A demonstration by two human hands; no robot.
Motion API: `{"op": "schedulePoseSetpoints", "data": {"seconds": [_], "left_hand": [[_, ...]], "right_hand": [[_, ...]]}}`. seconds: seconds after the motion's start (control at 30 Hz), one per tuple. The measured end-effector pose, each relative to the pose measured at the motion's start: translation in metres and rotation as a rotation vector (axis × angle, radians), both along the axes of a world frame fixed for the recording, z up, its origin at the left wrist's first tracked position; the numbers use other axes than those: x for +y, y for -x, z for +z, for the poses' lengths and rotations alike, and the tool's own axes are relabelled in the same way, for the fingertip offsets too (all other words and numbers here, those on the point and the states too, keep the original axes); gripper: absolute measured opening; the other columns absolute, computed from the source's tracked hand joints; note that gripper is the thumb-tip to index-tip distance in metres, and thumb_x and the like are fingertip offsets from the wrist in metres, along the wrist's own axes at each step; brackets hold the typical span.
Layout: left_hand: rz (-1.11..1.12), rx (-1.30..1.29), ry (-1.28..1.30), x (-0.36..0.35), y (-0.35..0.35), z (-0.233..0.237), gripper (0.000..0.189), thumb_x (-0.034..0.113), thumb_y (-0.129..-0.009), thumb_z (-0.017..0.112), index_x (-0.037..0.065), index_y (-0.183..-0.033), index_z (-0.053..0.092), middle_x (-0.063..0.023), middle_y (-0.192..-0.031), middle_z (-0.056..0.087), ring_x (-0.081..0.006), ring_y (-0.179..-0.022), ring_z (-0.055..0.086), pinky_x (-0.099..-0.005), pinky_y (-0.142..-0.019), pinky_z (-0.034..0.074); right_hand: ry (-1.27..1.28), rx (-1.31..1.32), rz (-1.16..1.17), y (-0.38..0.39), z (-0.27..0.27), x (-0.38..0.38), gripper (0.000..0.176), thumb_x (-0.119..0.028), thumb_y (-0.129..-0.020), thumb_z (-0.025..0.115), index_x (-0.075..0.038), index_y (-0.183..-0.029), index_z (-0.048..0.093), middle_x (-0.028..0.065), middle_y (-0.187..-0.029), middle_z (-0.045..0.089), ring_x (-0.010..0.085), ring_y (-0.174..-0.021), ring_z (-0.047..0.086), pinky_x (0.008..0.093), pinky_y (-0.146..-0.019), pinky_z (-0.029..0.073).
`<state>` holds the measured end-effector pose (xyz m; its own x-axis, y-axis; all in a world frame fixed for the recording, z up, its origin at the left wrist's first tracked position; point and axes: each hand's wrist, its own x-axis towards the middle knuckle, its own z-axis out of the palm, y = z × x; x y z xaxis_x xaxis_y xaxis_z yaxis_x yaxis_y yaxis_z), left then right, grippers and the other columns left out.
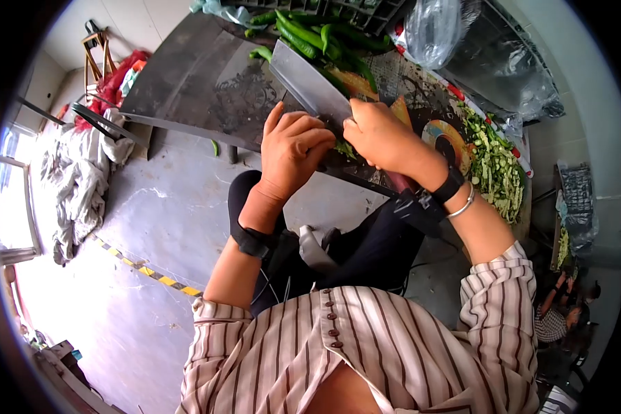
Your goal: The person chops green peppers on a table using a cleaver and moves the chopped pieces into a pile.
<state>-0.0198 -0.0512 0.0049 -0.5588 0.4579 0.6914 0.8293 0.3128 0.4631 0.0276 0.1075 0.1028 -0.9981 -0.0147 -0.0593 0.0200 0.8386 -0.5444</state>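
Note:
My right hand (pixel 383 134) is wrapped round the handle of a cleaver (pixel 307 79), whose broad grey blade points up and to the left over the table. Beside the blade, my left hand (pixel 293 148) has its fingers curled and its fingertips pressed down on a green chili pepper (pixel 345 148). Only small green cut bits of that pepper show at the fingertips; the rest is hidden. Whole green chili peppers (pixel 310 34) lie in a heap beyond the blade. Chopped green peppers (pixel 496 165) form a pile to the right of my right hand.
The dark worktable (pixel 193 76) has its near edge just above my knees. A black plastic crate (pixel 365 15) stands at the back, with clear plastic bags (pixel 434 31) at the right. Crumpled cloth (pixel 83 172) lies on the floor at left. Another person (pixel 555 321) sits at far right.

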Motion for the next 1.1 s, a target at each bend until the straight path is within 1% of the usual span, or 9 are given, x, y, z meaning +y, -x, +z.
{"op": "schedulePoseSetpoints", "data": {"seconds": [0.17,0.27,0.47,0.73,0.8,0.83,0.9,1.03,1.1], "left_hand": [[0.014,-0.015,-0.016,0.000,-0.003,0.000,0.008,0.016,-0.073,0.073,0.017,-0.081,0.070,0.0050,-0.087,0.064,-0.0158,-0.097,0.058,-0.0442,-0.109,0.027],[0.023,-0.036,-0.003,0.000,-0.003,0.002,0.009,0.016,-0.073,0.073,0.017,-0.081,0.070,0.0045,-0.087,0.064,-0.0165,-0.098,0.058,-0.0445,-0.110,0.026],[0.028,-0.037,-0.040,0.002,-0.003,0.001,0.010,0.015,-0.073,0.073,0.016,-0.081,0.069,0.0036,-0.088,0.065,-0.0176,-0.098,0.059,-0.0451,-0.111,0.025],[0.006,-0.017,-0.024,-0.003,-0.003,-0.002,0.010,0.015,-0.071,0.073,0.016,-0.080,0.069,0.0035,-0.088,0.064,-0.0174,-0.101,0.058,-0.0456,-0.112,0.024],[-0.018,0.005,-0.014,-0.005,-0.002,-0.003,0.011,0.015,-0.071,0.074,0.015,-0.080,0.069,0.0035,-0.088,0.064,-0.0174,-0.100,0.058,-0.0462,-0.112,0.023],[-0.018,0.004,-0.013,-0.005,-0.002,-0.003,0.011,0.015,-0.071,0.074,0.015,-0.080,0.069,0.0035,-0.088,0.064,-0.0174,-0.100,0.058,-0.0462,-0.112,0.023],[0.002,-0.001,-0.037,-0.003,-0.003,-0.003,0.011,0.015,-0.071,0.074,0.015,-0.080,0.069,0.0034,-0.087,0.063,-0.0175,-0.099,0.057,-0.0466,-0.112,0.023],[0.018,-0.024,-0.050,-0.002,-0.005,-0.002,0.011,0.015,-0.070,0.075,0.015,-0.080,0.069,0.0031,-0.087,0.063,-0.0175,-0.099,0.057,-0.0464,-0.111,0.024],[0.021,-0.032,-0.048,-0.002,-0.005,-0.002,0.011,0.015,-0.070,0.075,0.015,-0.080,0.069,0.0031,-0.087,0.063,-0.0175,-0.098,0.057,-0.0458,-0.111,0.024]], "right_hand": [[-0.060,0.182,-0.011,-0.012,-0.006,0.013,0.023,-0.014,-0.085,0.053,0.008,-0.079,0.052,0.0302,-0.073,0.058,0.0465,-0.076,0.060,0.0502,-0.067,0.048],[0.011,0.136,-0.081,-0.019,0.004,0.015,0.022,-0.014,-0.086,0.052,0.008,-0.079,0.052,0.0295,-0.073,0.059,0.0460,-0.075,0.060,0.0496,-0.067,0.048],[0.033,0.041,-0.036,-0.036,0.009,0.004,0.023,-0.015,-0.086,0.052,0.007,-0.080,0.051,0.0293,-0.072,0.059,0.0451,-0.072,0.060,0.0482,-0.064,0.048],[-0.001,-0.037,-0.008,-0.037,0.008,0.001,0.022,-0.013,-0.085,0.054,0.008,-0.081,0.052,0.0308,-0.074,0.059,0.0459,-0.076,0.060,0.0484,-0.067,0.048],[-0.146,0.176,0.128,-0.035,-0.003,0.004,0.023,-0.016,-0.091,0.051,0.004,-0.083,0.044,0.0258,-0.066,0.056,0.0423,-0.064,0.058,0.0446,-0.058,0.046],[-0.145,0.174,0.128,-0.035,-0.002,0.003,0.023,-0.016,-0.091,0.051,0.004,-0.083,0.044,0.0258,-0.066,0.056,0.0423,-0.064,0.058,0.0446,-0.058,0.046],[-0.154,0.027,0.088,-0.035,0.004,0.000,0.023,-0.016,-0.089,0.052,0.005,-0.084,0.045,0.0307,-0.075,0.057,0.0492,-0.080,0.055,0.0492,-0.066,0.045],[-0.177,0.014,0.092,-0.033,0.008,-0.004,0.024,-0.016,-0.089,0.053,0.006,-0.083,0.046,0.0305,-0.074,0.057,0.0479,-0.077,0.056,0.0499,-0.066,0.045],[-0.222,0.012,0.101,-0.031,0.010,-0.007,0.016,-0.008,-0.083,0.056,0.007,-0.082,0.053,0.0303,-0.075,0.061,0.0452,-0.076,0.062,0.0485,-0.067,0.050]]}}
